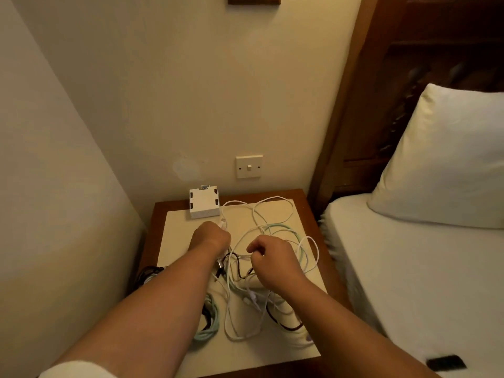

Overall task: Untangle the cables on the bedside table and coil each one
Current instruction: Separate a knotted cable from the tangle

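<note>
Cables (240,271) are one limp knot mid bedside table (305,197): thin white, mint and dark cords. Untangling stage imo, nothing's free yet. Left hand (210,237) pinches a white plug end (223,222) at 11 o'clock, beside the boxy charger (204,203). Right hand (272,257) is curled over the knot, can't tell what it holds. Next up, feed that end back through the loops.

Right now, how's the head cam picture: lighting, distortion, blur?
Head view: dim, warm yellow light with no glare. The wide angle bends the headboard and the wall edges. The cables around the left hand and right hand look soft, strands hard to separate.
</note>
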